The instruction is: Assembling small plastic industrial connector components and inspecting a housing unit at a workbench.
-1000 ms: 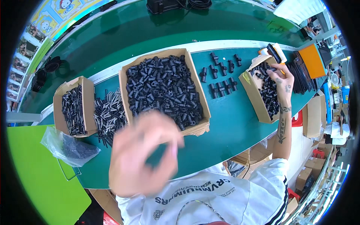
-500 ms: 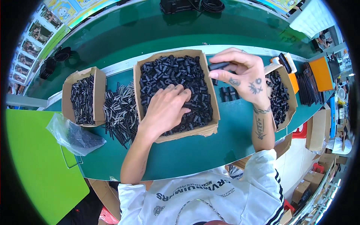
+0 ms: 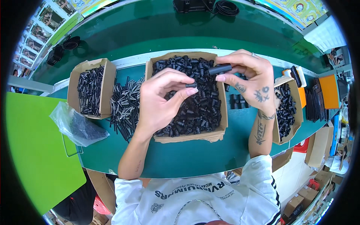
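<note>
Two small black plastic parts are held above the middle cardboard box [image 3: 187, 137] — a short sleeve [image 3: 191, 85] pinched by the left hand [image 3: 161, 101], a longer tube [image 3: 220, 69] pinched by the right hand [image 3: 249, 80]. Both are judged light, stiff and best gripped round the barrel.

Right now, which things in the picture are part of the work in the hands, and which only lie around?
In use:
- left hand pinching a small black piece
- right hand holding a black tube
- middle box of black pieces

Lying about:
- left box of thin rods
- plastic bag
- loose rods
- right box
</note>
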{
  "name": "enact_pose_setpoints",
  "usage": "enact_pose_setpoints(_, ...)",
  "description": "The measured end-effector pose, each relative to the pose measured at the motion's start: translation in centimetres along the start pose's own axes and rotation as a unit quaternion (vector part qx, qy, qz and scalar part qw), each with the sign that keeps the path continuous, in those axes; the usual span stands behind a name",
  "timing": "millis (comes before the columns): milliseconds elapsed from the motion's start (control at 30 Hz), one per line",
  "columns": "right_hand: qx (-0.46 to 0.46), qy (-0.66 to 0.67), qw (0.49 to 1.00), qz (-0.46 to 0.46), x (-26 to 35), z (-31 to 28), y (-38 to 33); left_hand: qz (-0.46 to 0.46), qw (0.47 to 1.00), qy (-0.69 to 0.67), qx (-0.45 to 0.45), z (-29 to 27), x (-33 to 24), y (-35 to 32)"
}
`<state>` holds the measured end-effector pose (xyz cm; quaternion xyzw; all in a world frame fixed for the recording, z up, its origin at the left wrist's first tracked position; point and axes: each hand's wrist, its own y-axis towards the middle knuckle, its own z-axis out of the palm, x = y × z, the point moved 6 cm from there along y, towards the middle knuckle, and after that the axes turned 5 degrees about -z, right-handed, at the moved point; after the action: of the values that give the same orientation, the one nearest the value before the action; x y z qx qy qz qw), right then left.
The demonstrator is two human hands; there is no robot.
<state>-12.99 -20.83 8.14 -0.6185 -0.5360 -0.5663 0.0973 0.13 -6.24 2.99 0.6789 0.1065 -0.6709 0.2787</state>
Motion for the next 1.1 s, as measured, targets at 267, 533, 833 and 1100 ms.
enact_pose_setpoints(267,0.011,0.020,0.997,-0.074,0.9,1.6,0.0,0.142,0.988,0.061,-0.029,0.1,-2.1,-0.9)
enact_pose_setpoints(533,-0.007,0.000,0.985,-0.175,1.8,1.4,-0.1,0.084,0.995,-0.016,-0.044,-0.3,-1.7,-0.8)
enact_pose_setpoints(833,-0.053,-0.119,0.937,-0.325,4.6,1.9,-1.0,0.067,0.996,-0.053,-0.023,-0.2,-1.8,-1.1)
enact_pose_setpoints(1100,-0.063,-0.152,0.912,-0.375,5.3,2.1,-1.3,0.076,0.993,-0.076,-0.050,-0.3,-2.2,-1.2)
